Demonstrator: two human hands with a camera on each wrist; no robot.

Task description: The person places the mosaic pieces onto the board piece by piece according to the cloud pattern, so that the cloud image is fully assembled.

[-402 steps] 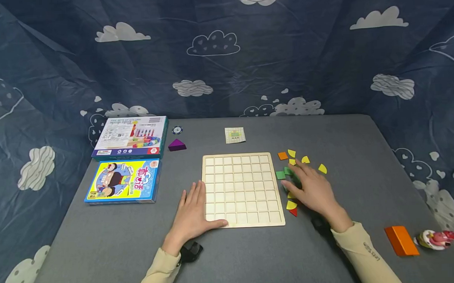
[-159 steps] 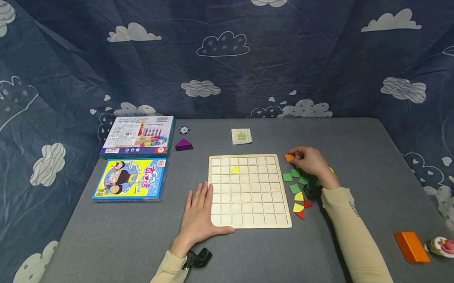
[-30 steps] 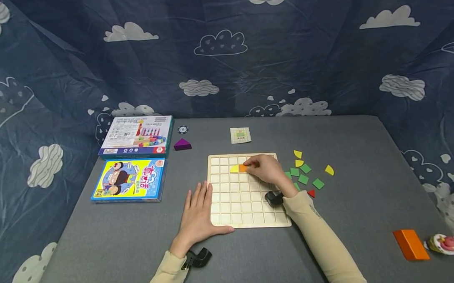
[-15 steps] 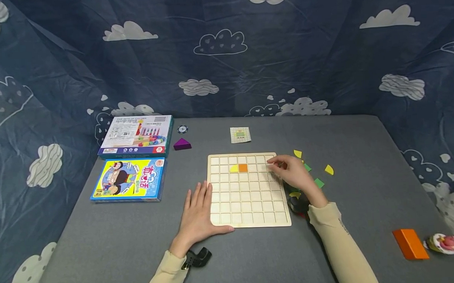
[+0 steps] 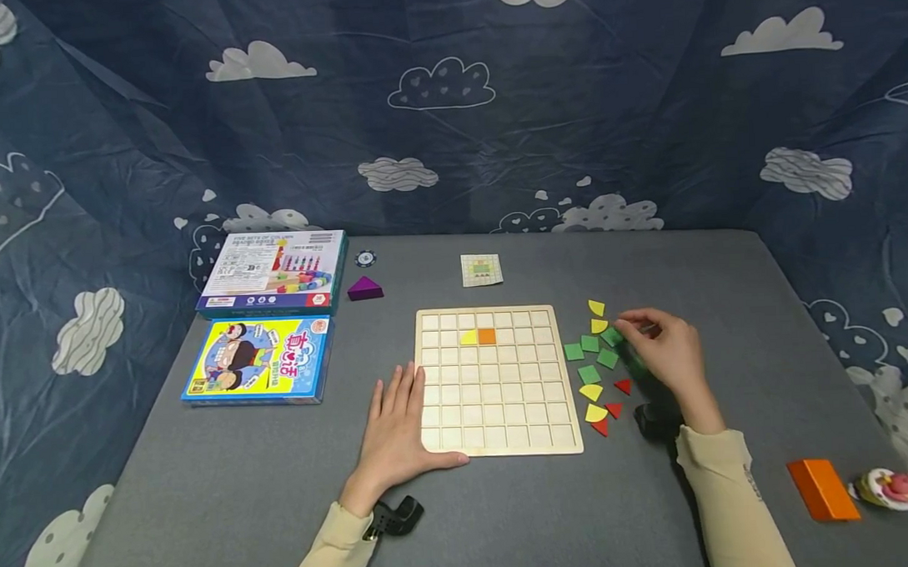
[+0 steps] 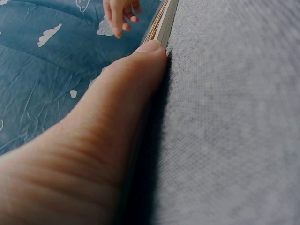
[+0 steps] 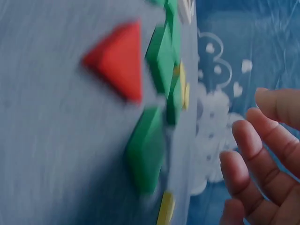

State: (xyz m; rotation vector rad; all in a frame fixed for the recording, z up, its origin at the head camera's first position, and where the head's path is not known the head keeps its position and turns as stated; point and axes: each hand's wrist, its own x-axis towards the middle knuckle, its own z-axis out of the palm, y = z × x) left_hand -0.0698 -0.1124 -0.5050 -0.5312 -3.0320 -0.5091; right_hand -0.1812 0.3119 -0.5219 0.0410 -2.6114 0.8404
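My left hand [image 5: 394,432] lies flat at the near left corner of a wooden grid board [image 5: 504,415], fingers along its left side and thumb along the front edge. In the left wrist view that thumb [image 6: 112,103] presses beside the board's edge. A yellow quarter-round piece [image 5: 468,338] and an orange square [image 5: 487,336] sit side by side in the second row. My right hand [image 5: 667,351] hovers right of the board, its loosely bent fingers holding nothing. Below it lie green squares [image 5: 589,343]; red triangles [image 5: 623,387] and yellow quarter-rounds [image 5: 594,414] lie nearby.
A small pattern card [image 5: 481,270] lies behind the board. At the left are two game boxes [image 5: 257,361], a purple triangular block [image 5: 365,289] and a round chip [image 5: 365,258]. An orange block [image 5: 823,490] and a figurine [image 5: 892,489] stand at the near right.
The yellow quarter-round and then the orange square have gone from the table onto the bare board. My right hand has released the orange square and moved right. The left hand stays in place.
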